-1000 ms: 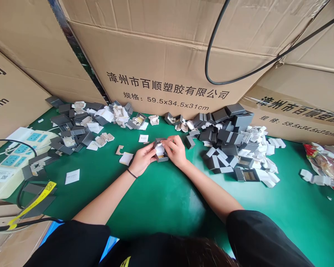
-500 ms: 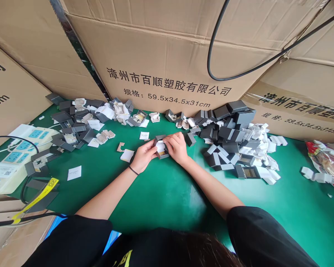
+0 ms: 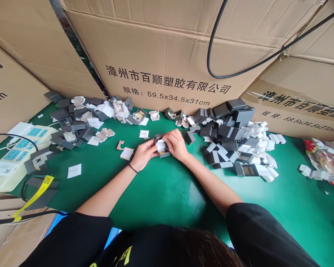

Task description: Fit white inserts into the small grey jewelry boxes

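Observation:
A small open grey box [image 3: 160,145] with a white insert sits on the green table [image 3: 167,189] between both my hands. My left hand [image 3: 143,154] grips its left side with curled fingers. My right hand [image 3: 176,144] holds its right side, fingers pressed over the white insert. A black band circles my left wrist. What lies inside the box under my fingers is too small to make out.
Heaps of grey boxes and white inserts lie to the right [image 3: 233,137] and back left [image 3: 80,122]. Large cardboard cartons [image 3: 167,63] wall the back. White power strips [image 3: 13,148] sit far left, a red wrapper [image 3: 325,163] far right. Loose white cards [image 3: 74,171] dot the table.
Both hands stay on the grey box; fingers have shifted slightly over the white insert. The view has drifted a little upward.

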Demonstrator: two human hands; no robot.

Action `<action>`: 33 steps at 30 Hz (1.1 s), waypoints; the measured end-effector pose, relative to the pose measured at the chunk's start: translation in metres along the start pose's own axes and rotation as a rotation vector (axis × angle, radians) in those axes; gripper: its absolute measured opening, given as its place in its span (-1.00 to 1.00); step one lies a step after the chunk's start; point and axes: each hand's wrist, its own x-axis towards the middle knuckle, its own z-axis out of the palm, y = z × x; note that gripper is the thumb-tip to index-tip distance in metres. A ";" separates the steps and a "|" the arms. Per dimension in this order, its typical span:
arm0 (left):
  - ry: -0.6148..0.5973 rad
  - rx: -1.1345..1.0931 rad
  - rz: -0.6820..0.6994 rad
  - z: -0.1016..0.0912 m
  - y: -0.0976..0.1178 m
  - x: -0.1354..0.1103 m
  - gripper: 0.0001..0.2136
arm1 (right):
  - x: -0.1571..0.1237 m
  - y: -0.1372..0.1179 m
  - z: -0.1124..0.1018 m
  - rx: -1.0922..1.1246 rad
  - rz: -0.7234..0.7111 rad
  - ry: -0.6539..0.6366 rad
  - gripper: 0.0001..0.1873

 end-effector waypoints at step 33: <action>-0.087 0.184 0.097 -0.006 -0.009 0.003 -0.50 | -0.003 -0.001 0.007 0.236 0.362 0.002 -0.80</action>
